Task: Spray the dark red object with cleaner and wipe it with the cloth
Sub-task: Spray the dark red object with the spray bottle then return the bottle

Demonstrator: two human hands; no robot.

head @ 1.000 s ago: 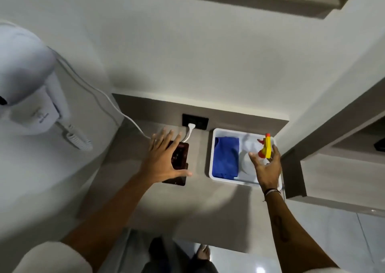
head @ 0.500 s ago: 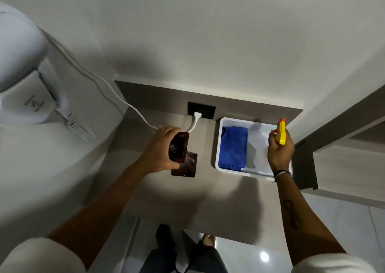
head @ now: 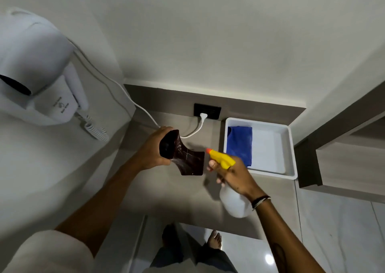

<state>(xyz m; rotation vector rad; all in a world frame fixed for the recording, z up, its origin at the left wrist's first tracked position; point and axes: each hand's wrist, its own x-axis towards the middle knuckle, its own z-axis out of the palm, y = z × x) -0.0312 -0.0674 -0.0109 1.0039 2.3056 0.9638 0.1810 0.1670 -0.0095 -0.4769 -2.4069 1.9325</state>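
Nearest to the camera, the right hand (head: 235,175) is closed around the neck of a spray bottle (head: 233,204). Its white body hangs down below the wrist, and the yellow head points to the left with the orange nozzle (head: 208,150) at the front. One finger (head: 212,165) lies under the head, on the trigger as far as I can judge.

Just in front of the nozzle, a little to the left of the right fingers, is the dark red object (head: 183,155). The left hand (head: 154,149) holds it up above the counter (head: 166,191), fingers wrapped around the upper left end. Its long axis runs from there down and to the right, so the free end comes close to the nozzle without touching it. Small pale marks on the surface may be droplets; I cannot say for sure. The coming spray depends on this: the nozzle faces the broad side of the object, a short gap between them.

Farther away, behind the right hand, a blue cloth (head: 239,145) lies in the left part of a white tray (head: 291,147). The right hand is the nearer one to it.
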